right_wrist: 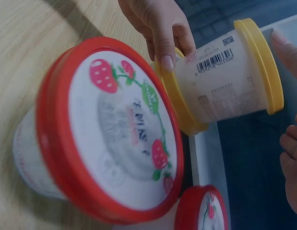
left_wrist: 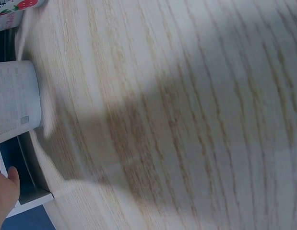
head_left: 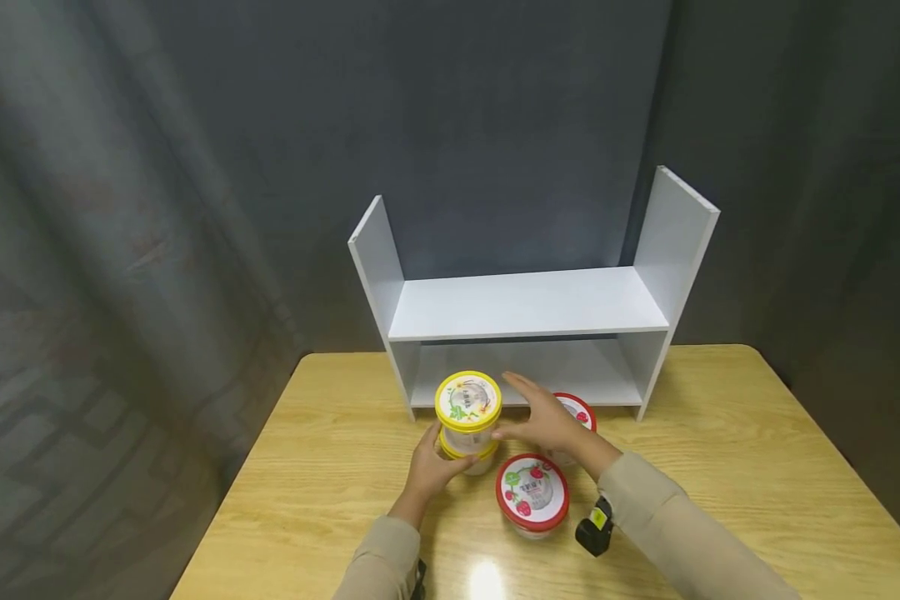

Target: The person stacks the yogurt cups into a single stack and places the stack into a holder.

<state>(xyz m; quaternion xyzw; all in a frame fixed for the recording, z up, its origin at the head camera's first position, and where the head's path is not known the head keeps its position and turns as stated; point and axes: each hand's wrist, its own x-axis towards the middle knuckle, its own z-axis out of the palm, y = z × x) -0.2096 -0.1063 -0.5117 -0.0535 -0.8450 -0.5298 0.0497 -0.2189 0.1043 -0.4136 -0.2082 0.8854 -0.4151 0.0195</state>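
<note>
Two tubs with yellow lids stand stacked in front of the shelf, the upper tub point(head_left: 468, 402) resting on the lower tub point(head_left: 483, 465). My left hand point(head_left: 427, 471) grips the lower tub around its lid, thumb at the near side, as the right wrist view also shows. To the right of the stack is my right hand point(head_left: 543, 421), its fingers extended and spread, close to the upper tub point(right_wrist: 227, 74) but holding nothing. A red-lidded tub with strawberry pictures point(head_left: 532, 493) stands nearer, below the right hand. Another red-lidded tub point(head_left: 581, 411) is partly hidden behind that hand.
A white two-level shelf point(head_left: 528, 304) with tall side panels stands at the back of the wooden table point(head_left: 330, 425). Dark curtains point(head_left: 495, 125) hang behind and on both sides. A black device point(head_left: 594, 533) is strapped to the right wrist.
</note>
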